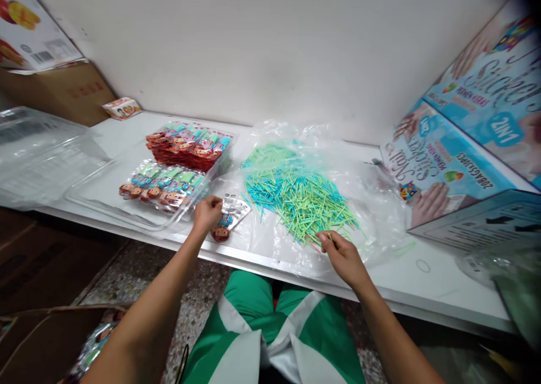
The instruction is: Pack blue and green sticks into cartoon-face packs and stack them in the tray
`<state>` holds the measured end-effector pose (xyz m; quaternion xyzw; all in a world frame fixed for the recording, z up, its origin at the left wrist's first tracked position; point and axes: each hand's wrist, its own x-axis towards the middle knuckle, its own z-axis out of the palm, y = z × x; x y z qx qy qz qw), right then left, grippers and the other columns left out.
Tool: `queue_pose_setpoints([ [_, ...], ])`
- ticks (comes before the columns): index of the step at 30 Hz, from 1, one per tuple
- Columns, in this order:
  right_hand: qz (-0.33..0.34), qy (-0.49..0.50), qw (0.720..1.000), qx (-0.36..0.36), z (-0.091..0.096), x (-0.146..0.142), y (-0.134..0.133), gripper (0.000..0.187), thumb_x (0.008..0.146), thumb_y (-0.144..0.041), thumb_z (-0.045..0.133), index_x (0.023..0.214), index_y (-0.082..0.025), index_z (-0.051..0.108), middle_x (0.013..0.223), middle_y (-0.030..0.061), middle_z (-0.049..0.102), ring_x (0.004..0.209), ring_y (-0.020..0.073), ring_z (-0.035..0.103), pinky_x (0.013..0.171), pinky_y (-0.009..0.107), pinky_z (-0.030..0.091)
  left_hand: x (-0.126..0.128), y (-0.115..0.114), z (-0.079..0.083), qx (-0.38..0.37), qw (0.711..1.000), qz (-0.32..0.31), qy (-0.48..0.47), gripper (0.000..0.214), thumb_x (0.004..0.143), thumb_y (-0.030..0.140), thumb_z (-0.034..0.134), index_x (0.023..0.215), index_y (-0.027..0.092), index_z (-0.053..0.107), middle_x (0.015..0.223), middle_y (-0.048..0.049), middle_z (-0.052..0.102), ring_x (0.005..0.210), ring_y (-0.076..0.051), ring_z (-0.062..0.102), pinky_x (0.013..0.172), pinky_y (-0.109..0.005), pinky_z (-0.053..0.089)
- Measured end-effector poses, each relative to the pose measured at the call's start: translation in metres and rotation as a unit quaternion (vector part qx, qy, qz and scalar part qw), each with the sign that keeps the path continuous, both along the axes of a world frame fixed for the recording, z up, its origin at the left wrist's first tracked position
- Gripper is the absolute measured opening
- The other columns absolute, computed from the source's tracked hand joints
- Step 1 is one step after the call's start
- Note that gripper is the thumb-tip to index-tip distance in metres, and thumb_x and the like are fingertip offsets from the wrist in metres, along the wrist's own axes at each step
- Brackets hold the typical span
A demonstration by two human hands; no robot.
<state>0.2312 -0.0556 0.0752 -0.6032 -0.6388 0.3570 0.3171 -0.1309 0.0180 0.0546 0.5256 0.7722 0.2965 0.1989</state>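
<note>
A loose heap of thin green and blue sticks [304, 198] lies on clear plastic sheeting on the white table. My right hand [341, 254] is at the heap's near right edge, thumb and finger pinched on what looks like a thin green stick. To the left of the heap, my left hand [206, 215] is closed at the edge of a small clear packet with a printed cartoon figure [221, 232]. Its fingertips pinch the packet's left side. Left of that hand, a clear plastic tray [160, 226] bears rows of similar packets [163, 187], with a taller stack [190, 144] behind.
Clear plastic containers [38, 153] are at the left end, before a brown carton [54, 88]. A small printed box [122, 108] stands near the wall. Blue "Nail Stickers" boxes [456, 159] take up the right. A carton holding packets [99, 339] sits below left.
</note>
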Motion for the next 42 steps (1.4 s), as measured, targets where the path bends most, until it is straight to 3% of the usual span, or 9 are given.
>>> queue_pose_setpoints([
  [3,0.008,0.056,0.998,-0.016,0.002,-0.022,-0.002,0.036,0.081,-0.048,0.051,0.097,-0.017,0.061,0.075,0.0012,0.059,0.068,0.0142,0.052,0.065,0.025,0.040,0.028,-0.021,0.016,0.013,0.992,-0.051,-0.118,0.022,0.073,0.032,0.054,0.083,0.014,0.063,0.072,-0.0034,0.063,0.065,-0.015,0.058,0.062,-0.025,0.043],
  [6,0.052,0.112,0.991,-0.052,-0.001,-0.049,-0.002,0.045,0.077,-0.047,0.057,0.110,-0.017,0.056,0.064,-0.0037,0.051,0.057,0.0112,0.046,0.057,0.023,0.038,0.071,-0.051,0.025,-0.010,0.918,-0.124,-0.376,0.021,0.064,0.031,0.066,0.076,0.014,0.063,0.062,0.0003,0.058,0.056,-0.012,0.054,0.059,-0.024,0.043],
  [11,0.111,0.160,0.979,-0.067,-0.014,-0.069,-0.005,0.029,0.080,-0.044,0.053,0.073,-0.016,0.058,0.062,-0.0031,0.049,0.059,0.0099,0.043,0.058,0.022,0.036,0.119,-0.085,0.018,-0.080,0.827,-0.123,-0.543,0.027,0.063,0.030,0.073,0.084,0.015,0.066,0.071,-0.0013,0.063,0.062,-0.011,0.056,0.062,-0.022,0.043],
  [16,0.155,0.119,0.977,-0.088,-0.019,-0.055,-0.012,0.028,0.083,-0.041,0.050,0.075,-0.016,0.058,0.064,-0.0029,0.051,0.062,0.0102,0.046,0.059,0.021,0.036,0.127,-0.085,0.001,-0.127,0.810,-0.162,-0.549,0.026,0.067,0.035,0.071,0.066,0.010,0.068,0.061,-0.0043,0.063,0.058,-0.011,0.055,0.059,-0.022,0.041],
  [21,0.117,-0.096,0.988,-0.036,-0.022,-0.019,-0.001,0.022,0.084,-0.034,0.045,0.082,-0.017,0.059,0.073,0.0010,0.059,0.069,0.0138,0.053,0.063,0.023,0.036,0.128,-0.081,-0.013,-0.130,0.818,-0.095,-0.552,0.025,0.060,0.034,0.076,0.064,0.010,0.071,0.056,-0.0037,0.063,0.053,-0.011,0.053,0.054,-0.021,0.040],
  [26,0.087,-0.309,0.946,-0.040,-0.021,-0.009,0.024,0.026,0.086,-0.037,0.043,0.097,-0.016,0.054,0.084,0.0059,0.063,0.075,0.0172,0.058,0.062,0.024,0.034,0.136,-0.083,-0.012,-0.138,0.813,-0.063,-0.562,0.022,0.056,0.031,0.079,0.058,0.011,0.069,0.050,-0.0022,0.060,0.048,-0.010,0.053,0.051,-0.021,0.039],
  [32,0.092,-0.419,0.902,-0.048,-0.021,-0.029,0.035,0.039,0.084,-0.048,0.045,0.106,-0.016,0.047,0.103,0.0118,0.059,0.090,0.0234,0.059,0.069,0.028,0.038,0.142,-0.083,-0.007,-0.142,0.801,-0.025,-0.581,0.022,0.054,0.027,0.080,0.055,0.011,0.065,0.051,-0.0028,0.061,0.047,-0.011,0.053,0.050,-0.021,0.041],
  [38,0.104,-0.475,0.872,-0.054,-0.021,-0.031,0.041,0.037,0.087,-0.038,0.041,0.111,-0.011,0.045,0.107,0.0179,0.057,0.091,0.0267,0.060,0.073,0.034,0.042,0.144,-0.081,-0.008,-0.164,0.726,-0.035,-0.667,0.021,0.063,0.025,0.074,0.069,0.011,0.059,0.080,-0.0115,0.071,0.065,-0.019,0.066,0.060,-0.028,0.050],
  [42,0.100,-0.480,0.869,-0.063,-0.023,-0.034,0.056,0.031,0.086,-0.024,0.040,0.110,-0.008,0.051,0.105,0.0205,0.060,0.094,0.0280,0.060,0.076,0.035,0.042,0.148,-0.082,-0.003,-0.201,0.704,-0.050,-0.679,0.018,0.066,0.022,0.071,0.071,0.011,0.057,0.079,-0.0138,0.071,0.061,-0.020,0.066,0.056,-0.028,0.051],
])
